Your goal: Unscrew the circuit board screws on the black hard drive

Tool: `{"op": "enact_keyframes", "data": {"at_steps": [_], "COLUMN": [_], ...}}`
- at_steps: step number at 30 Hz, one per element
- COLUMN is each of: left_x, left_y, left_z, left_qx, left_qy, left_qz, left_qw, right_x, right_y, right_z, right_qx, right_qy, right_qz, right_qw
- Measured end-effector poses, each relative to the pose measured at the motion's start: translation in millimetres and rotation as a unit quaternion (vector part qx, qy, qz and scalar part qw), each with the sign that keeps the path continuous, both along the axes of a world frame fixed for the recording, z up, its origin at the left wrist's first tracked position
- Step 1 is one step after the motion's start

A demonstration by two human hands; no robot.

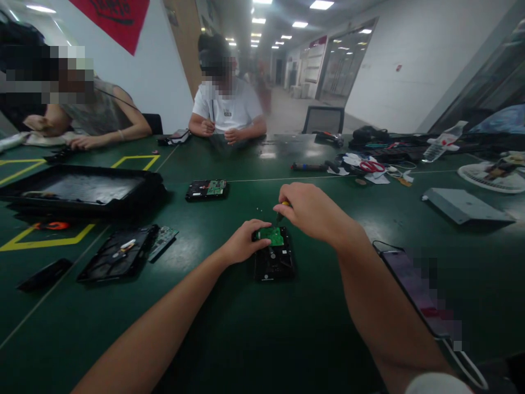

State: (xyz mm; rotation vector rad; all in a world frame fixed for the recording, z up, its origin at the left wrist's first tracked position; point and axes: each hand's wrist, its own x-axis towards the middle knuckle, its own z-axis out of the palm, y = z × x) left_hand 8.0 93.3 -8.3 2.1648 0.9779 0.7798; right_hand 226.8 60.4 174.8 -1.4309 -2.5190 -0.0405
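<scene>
Here, right hand (305, 209) holds screwdriver (280, 216) — over drive (275, 266).

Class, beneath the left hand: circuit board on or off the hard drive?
On: the green circuit board lies flat against the hard drive.

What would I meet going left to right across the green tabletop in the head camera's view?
Small black plastic piece, flat black rectangular casing, black-and-green rectangular drive lying farther back, left hand, black rectangular drive with a green circuit board, right hand, flat dark-edged rectangular device, round white plastic grille.
</scene>
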Motion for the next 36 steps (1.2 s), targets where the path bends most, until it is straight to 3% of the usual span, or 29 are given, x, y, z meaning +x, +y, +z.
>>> {"op": "enact_keyframes", "data": {"at_steps": [4,15,25,36], "left_x": [2,2,-3,-7], "left_y": [-4,-6,-4,-5], "left_z": [5.3,10.7,14.3,15.8], "left_qx": [-0.01,-0.041,-0.038,-0.043], "left_qy": [-0.005,-0.018,0.011,0.011], "left_qz": [0.011,0.013,-0.006,-0.023], "left_qw": [1.0,0.999,0.999,0.999], "right_x": [-5,-4,2,5], "right_y": [9,26,27,29], "right_z": [2.0,-13.8,-8.4,-10.0], "right_qx": [-0.021,-0.078,-0.143,-0.145], "right_qy": [-0.007,-0.065,-0.049,-0.052], "right_qz": [0.0,0.016,0.034,0.036], "right_qw": [1.0,0.995,0.988,0.987]}}
